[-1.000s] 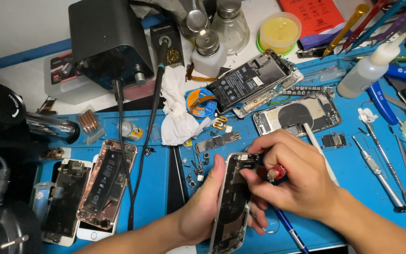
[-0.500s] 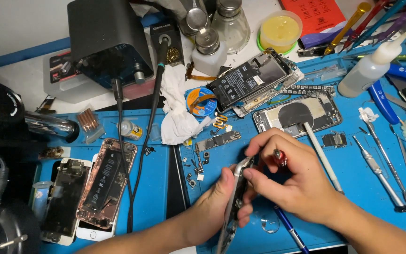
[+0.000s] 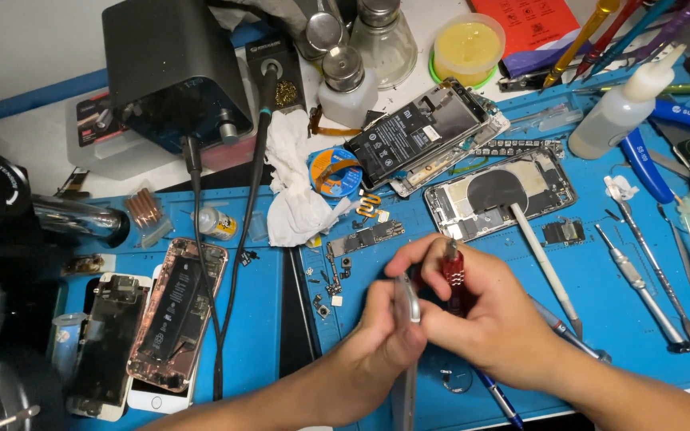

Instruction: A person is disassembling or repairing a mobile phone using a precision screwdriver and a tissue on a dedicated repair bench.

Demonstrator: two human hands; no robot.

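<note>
1. Both hands work above the blue mat (image 3: 600, 319): left hand (image 3: 381, 335) clamps a phone frame (image 3: 406, 335) held edge-on; right hand (image 3: 485, 319) pinches a red screwdriver (image 3: 454, 275) against it.
2. Frame sits just in front of the loose small parts (image 3: 333, 279).
3. Probably best to keep the frame steady and the driver square to the screw.
</note>
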